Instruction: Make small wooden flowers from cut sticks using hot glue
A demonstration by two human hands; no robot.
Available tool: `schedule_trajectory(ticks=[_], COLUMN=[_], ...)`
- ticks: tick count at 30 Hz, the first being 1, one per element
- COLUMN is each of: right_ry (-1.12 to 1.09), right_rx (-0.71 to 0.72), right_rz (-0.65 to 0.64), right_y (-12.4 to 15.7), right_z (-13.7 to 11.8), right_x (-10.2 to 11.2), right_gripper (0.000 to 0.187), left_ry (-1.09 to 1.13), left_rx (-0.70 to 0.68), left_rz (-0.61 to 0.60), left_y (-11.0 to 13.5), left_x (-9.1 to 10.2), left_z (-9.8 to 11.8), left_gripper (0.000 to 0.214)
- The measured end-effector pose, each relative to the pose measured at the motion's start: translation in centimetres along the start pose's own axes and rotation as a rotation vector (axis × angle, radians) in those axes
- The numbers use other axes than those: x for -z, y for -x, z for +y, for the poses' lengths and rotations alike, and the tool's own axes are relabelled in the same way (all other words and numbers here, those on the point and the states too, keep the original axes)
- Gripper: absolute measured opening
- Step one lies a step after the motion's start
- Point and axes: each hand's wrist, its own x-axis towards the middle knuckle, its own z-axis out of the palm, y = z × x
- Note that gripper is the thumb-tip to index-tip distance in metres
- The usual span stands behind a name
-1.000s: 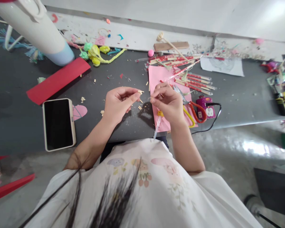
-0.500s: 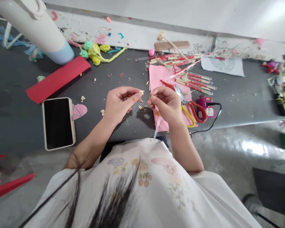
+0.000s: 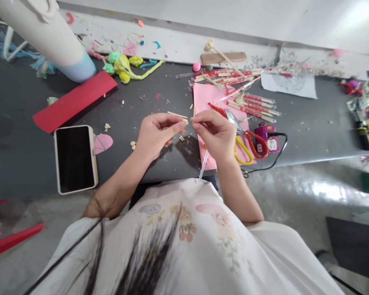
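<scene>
My left hand (image 3: 156, 133) is closed in a pinch on a small pale cluster of wooden stick pieces (image 3: 185, 121) at its thumb and index tips. A thin pale stick (image 3: 176, 114) shows along the far side of that index finger; whether it is gripped cannot be made out. Close by on the right, my right hand (image 3: 215, 133) is also pinched, with a tiny pale bit at its fingertips too small to name. Short stick pieces (image 3: 181, 138) and crumbs lie on the dark table (image 3: 147, 92) between the hands.
Right of centre lie pink paper (image 3: 203, 96), scissors (image 3: 246, 143), wrapped sticks (image 3: 253, 104) and a purple device (image 3: 266, 137) with a cable. A phone (image 3: 75, 159), red card (image 3: 76, 100) and large bottle (image 3: 70, 49) are at left. A wall edges the table's far side.
More of the thin stick now shows beyond my left index finger. My right fingertips have moved slightly left and up, closer to the left hand's pieces.
</scene>
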Motion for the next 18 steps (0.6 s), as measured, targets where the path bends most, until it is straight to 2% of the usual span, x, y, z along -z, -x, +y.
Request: schedule_trajectory(ticks=[5, 18], right_ry=[0.046, 0.055], right_rx=[0.021, 0.008], right_rz=[0.000, -0.023], right_y=[0.09, 0.31], right_z=[-0.25, -0.08], right_x=[-0.05, 0.13], right_gripper=[0.010, 0.015], left_ry=[0.009, -0.009], left_rx=[0.055, 0.075], left_rz=[-0.039, -0.047], left_y=[-0.04, -0.03], left_x=[0.07, 0.06], left_z=[-0.04, 0.00], left_gripper=[0.025, 0.027])
